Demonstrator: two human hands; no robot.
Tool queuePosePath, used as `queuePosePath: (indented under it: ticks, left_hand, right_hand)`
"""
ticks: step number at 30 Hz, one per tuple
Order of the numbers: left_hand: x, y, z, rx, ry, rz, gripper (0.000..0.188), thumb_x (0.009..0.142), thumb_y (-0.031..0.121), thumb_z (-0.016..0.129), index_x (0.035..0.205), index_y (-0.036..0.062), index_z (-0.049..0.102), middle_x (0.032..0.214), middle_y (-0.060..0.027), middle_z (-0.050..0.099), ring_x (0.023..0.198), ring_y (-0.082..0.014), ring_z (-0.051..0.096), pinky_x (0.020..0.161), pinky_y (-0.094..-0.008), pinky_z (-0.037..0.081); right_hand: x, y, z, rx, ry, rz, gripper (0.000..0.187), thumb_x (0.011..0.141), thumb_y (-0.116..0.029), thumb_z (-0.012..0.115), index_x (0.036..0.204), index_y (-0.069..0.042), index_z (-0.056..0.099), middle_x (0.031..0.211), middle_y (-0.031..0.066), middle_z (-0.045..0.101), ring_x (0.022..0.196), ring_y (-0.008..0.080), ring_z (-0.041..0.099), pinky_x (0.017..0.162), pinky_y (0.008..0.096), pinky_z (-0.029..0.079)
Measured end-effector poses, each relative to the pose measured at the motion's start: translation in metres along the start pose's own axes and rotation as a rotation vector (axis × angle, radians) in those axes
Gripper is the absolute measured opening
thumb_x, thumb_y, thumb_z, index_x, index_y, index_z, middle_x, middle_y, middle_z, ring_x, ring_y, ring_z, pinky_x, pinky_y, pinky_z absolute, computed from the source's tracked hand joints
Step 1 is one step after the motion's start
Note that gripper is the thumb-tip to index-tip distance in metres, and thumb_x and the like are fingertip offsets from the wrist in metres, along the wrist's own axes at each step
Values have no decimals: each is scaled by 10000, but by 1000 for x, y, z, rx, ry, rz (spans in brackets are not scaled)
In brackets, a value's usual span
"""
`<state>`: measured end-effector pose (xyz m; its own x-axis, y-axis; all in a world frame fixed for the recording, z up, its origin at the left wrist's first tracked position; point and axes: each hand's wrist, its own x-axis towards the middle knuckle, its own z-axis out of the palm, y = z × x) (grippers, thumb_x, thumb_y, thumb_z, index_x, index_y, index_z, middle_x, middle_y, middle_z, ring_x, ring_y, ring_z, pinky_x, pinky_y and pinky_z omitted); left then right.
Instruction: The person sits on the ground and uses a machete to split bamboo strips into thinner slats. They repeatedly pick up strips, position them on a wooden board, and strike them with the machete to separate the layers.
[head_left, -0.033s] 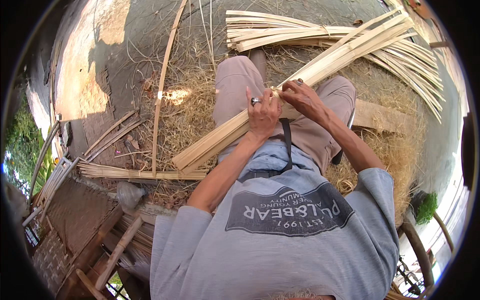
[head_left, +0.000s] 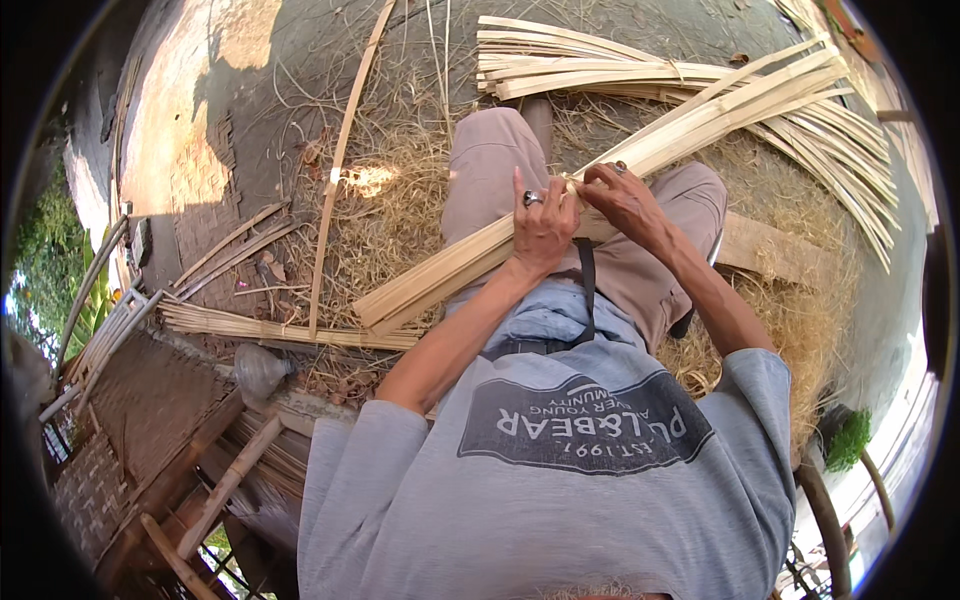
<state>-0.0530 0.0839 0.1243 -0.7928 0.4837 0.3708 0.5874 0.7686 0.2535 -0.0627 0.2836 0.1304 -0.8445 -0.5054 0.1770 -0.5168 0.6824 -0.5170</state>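
Observation:
Across my lap lies a slanted bundle of bamboo strips, its near end to the left and its far end up at the right. A thin pale binding strip goes around its middle. My left hand, with a ring on it, is closed at the binding, its index finger pointing up. Close beside it, my right hand pinches at the same binding from the right. The fingertips meet there, and the exact grip of each is partly hidden. My knees are on both sides of the hands.
A fanned bundle of bamboo strips lies on the ground ahead, reaching right. A long single strip and another bundle are at left. Curly shavings cover the ground. A wooden board is right, a plastic container lower left.
The view has shifted slightly, so most things sit a little further right in the picture. Both hands stay at the binding, with only small finger movement.

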Motion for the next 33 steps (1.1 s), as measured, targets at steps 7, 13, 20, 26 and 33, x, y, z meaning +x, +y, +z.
queuePosePath:
  ticks: [7, 13, 20, 26, 33]
  left_hand:
    - [-2, -8, -2, 21, -59, 221, 114, 845, 106, 628, 867, -2, 652, 1004, -114, 607, 584, -211, 644, 797, -409, 603]
    - [24, -14, -9, 55, -216, 296, 111, 835, 70, 626, 893, -25, 623, 1005, -136, 581, 675, -232, 716, 522, -321, 573]
    - [31, -27, -5, -110, -321, 103, 171, 892, 49, 608, 1016, -64, 579, 1119, -160, 556, 733, -309, 720, 581, -385, 618]
    - [30, -26, 2, -162, -301, 6, 178, 898, 70, 627, 1015, -54, 576, 1141, -164, 551, 767, -350, 708, 652, -426, 612]
    - [38, -25, 2, -254, -284, -149, 157, 864, 80, 658, 958, -27, 593, 1075, -165, 576, 790, -383, 689, 675, -472, 586]
  right_hand:
    - [9, -7, -6, 108, 4, -13, 272, 889, -38, 658, 1160, -58, 674, 1279, 129, 614, 1130, 360, 617, 947, 427, 510]
    - [6, 1, -4, 275, -34, 121, 350, 924, -36, 652, 1268, -24, 585, 1200, 174, 630, 1086, 393, 610, 911, 439, 507]
    - [8, 2, 6, 322, 118, 67, 174, 963, -71, 638, 1121, -4, 665, 1098, 165, 674, 1032, 358, 628, 902, 437, 505]
    - [2, 1, 20, 264, 138, 131, 172, 987, -101, 595, 1131, -18, 638, 1085, 154, 661, 1069, 332, 608, 934, 423, 461]
    - [1, 2, 29, 217, 220, 94, 167, 973, -93, 605, 1116, -14, 634, 1048, 138, 669, 1061, 319, 622, 958, 414, 457]
